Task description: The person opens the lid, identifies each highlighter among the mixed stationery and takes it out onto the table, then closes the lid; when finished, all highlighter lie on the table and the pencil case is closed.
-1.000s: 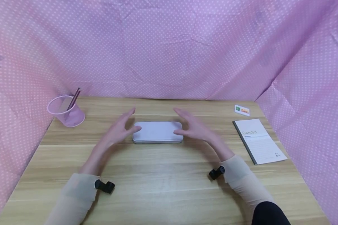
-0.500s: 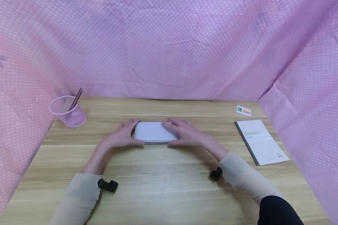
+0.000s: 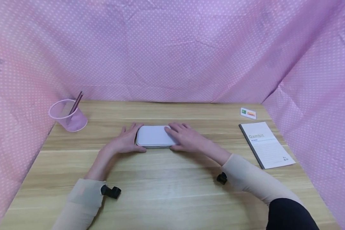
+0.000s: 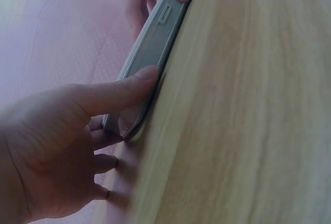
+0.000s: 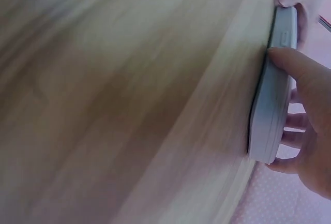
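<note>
Case (image 3: 152,135) gripped between both hands (image 3: 125,142) (image 3: 188,140) (right end hidden in head view).

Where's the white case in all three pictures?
Head: the white case lies just below the middle.
Left wrist: the case slants down from the top, left of middle.
Right wrist: the case runs up the right side.
Landmark: the left hand holds its left end in head, lower end in left wrist, top end in right wrist.
</note>
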`<state>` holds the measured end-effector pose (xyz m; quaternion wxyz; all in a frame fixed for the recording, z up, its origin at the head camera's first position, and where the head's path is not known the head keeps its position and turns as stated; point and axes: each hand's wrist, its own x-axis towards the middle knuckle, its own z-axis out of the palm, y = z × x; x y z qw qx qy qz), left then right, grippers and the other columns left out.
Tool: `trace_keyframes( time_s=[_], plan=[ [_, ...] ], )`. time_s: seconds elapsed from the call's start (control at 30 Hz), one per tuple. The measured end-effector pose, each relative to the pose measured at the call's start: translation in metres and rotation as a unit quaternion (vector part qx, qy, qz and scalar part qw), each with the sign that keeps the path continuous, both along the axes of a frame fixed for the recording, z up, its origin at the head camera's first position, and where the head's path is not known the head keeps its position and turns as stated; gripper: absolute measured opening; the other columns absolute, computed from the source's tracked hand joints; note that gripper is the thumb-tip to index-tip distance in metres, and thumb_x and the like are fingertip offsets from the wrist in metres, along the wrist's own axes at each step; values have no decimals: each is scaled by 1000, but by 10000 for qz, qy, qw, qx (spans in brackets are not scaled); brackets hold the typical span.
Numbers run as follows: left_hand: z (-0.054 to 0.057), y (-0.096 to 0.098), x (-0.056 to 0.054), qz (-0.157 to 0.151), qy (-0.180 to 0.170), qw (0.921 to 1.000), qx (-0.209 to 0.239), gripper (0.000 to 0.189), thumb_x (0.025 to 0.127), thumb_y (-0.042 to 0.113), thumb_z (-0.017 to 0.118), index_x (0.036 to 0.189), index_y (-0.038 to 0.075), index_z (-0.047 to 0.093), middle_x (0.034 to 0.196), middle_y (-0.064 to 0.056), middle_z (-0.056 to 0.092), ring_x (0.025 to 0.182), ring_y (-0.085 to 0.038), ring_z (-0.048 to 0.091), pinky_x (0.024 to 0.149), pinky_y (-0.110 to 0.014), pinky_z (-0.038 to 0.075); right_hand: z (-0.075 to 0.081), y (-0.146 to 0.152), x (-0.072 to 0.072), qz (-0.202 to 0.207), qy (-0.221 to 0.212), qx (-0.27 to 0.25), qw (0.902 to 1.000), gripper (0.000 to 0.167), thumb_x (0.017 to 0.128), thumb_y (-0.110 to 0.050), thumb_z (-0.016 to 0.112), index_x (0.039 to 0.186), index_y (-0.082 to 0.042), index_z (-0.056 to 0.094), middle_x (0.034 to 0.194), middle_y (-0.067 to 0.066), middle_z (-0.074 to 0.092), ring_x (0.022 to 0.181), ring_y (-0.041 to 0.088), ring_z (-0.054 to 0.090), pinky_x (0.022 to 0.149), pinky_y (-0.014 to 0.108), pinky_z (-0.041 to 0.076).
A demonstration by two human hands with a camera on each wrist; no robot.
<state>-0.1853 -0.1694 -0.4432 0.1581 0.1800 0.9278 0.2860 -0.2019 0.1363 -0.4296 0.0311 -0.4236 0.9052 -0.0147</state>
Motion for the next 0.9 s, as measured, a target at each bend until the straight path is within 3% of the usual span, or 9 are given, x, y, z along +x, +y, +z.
trace_keyframes(
  time_s=[0.33, 0.63, 0.9],
  plan=[
    [-1, -1, 0, -76, 138, 9998, 91, 106, 80, 36, 87, 159, 6, 23, 165, -33, 26, 158, -52, 9, 126, -73, -1, 1, -2, 4, 262, 860, 680, 9936, 82, 101, -60, 51, 161, -8, 31, 162, 21, 42, 147, 36, 47, 115, 55, 48],
    [-5, -3, 0, -54, 124, 9997, 188, 108, 80, 37, 86, 160, 6, 22, 166, -33, 21, 158, -51, 8, 126, -72, -2, -4, -2, 5, 482, 1350, 627, 9877, 78, 101, -57, 52, 157, -4, 36, 156, 23, 47, 141, 37, 53, 110, 54, 53],
    [-4, -4, -1, 27, 42, 9996, 285, 111, 78, 37, 87, 161, 6, 21, 168, -32, 18, 158, -50, 9, 127, -72, -2, -8, -1, 4, 619, 1523, 502, 9851, 76, 102, -54, 53, 155, -2, 38, 152, 24, 51, 137, 38, 57, 107, 55, 55]
  ],
)
